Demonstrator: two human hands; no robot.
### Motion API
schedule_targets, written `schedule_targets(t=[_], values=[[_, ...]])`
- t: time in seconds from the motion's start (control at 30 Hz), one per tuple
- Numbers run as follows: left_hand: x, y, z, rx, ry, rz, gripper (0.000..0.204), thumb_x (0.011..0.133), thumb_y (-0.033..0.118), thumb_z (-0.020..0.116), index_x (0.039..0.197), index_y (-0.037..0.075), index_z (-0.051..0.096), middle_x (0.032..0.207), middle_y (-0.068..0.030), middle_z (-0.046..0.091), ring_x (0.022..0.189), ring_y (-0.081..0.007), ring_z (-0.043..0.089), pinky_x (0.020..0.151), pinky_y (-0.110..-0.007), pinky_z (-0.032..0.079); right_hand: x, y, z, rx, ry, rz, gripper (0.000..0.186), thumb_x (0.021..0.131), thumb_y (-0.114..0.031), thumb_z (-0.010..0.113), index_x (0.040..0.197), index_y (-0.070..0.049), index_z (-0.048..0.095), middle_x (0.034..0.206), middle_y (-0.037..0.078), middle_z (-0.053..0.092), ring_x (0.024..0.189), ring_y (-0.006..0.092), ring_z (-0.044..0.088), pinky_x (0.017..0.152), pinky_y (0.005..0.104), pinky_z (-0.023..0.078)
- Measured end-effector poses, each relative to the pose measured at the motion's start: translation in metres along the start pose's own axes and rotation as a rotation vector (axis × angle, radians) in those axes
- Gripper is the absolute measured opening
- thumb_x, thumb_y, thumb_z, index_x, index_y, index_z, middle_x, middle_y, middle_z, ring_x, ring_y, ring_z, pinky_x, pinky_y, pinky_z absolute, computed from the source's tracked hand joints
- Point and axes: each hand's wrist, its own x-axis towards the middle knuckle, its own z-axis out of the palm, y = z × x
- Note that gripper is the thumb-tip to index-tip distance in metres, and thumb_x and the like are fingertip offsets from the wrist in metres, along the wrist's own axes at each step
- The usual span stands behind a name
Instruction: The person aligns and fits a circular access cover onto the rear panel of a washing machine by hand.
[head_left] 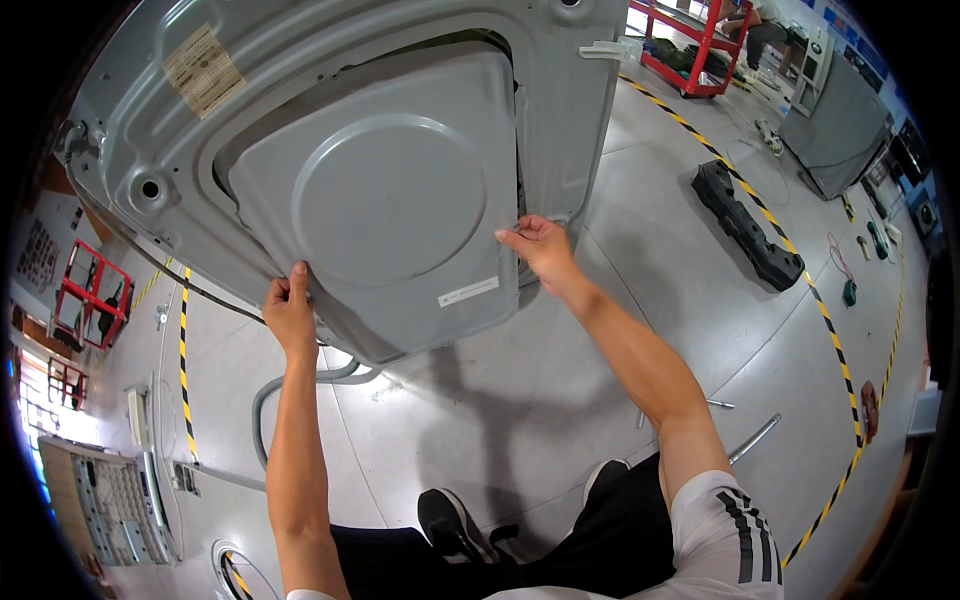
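Note:
A grey metal back panel (390, 200) with a round pressed ring sits askew in the opening of a grey washing machine's rear housing (565, 120). Dark gaps show along its top and left edges, and its lower edge sticks out over the floor. My left hand (290, 305) grips the panel's lower left edge, thumb on the face and fingers curled behind. At the right edge my right hand (540, 250) pinches the panel the same way; its fingertips are partly hidden behind the edge. A white label strip (468, 292) is near the panel's lower right corner.
A grey drain hose (262, 410) curves over the floor below the machine. Metal tool bars (755, 438) lie near my right knee. A long black moulded piece (745, 225) rests by the yellow-black floor tape (830, 340). Red trolleys (92, 295) stand farther off.

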Motion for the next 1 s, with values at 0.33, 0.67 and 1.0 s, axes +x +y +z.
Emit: schedule_targets(t=[0.33, 0.67, 1.0], values=[[0.003, -0.001, -0.009, 0.061, 0.007, 0.051, 0.045, 0.079, 0.035, 0.071, 0.056, 0.009, 0.042, 0.053, 0.0058, 0.035, 0.05, -0.0047, 0.029, 0.046, -0.021, 0.026, -0.003, 0.022, 0.002, 0.005, -0.044, 0.038, 0.026, 0.075, -0.018, 0.074, 0.084, -0.003, 0.054, 0.073, -0.003, 0.057, 0.066, 0.0039, 0.045, 0.057, 0.0205, 0.035], [0.003, -0.004, -0.006, 0.029, 0.009, 0.045, 0.045, 0.08, 0.034, 0.07, 0.056, 0.009, 0.042, 0.053, 0.0056, 0.036, 0.05, -0.0048, 0.03, 0.047, -0.022, 0.026, -0.007, 0.005, 0.002, 0.015, -0.029, -0.063, 0.026, 0.075, -0.015, 0.074, 0.087, -0.002, 0.054, 0.08, 0.003, 0.063, 0.075, 0.0064, 0.054, 0.069, 0.0203, 0.041], [0.002, -0.001, -0.001, -0.006, -0.002, -0.003, 0.044, 0.081, 0.035, 0.069, 0.058, 0.009, 0.043, 0.053, 0.0055, 0.036, 0.049, -0.0045, 0.031, 0.045, -0.021, 0.026, 0.003, 0.009, -0.001, -0.042, 0.005, -0.024, 0.037, 0.073, -0.019, 0.076, 0.094, 0.002, 0.053, 0.077, 0.0, 0.06, 0.072, 0.0053, 0.051, 0.067, 0.02, 0.04]])
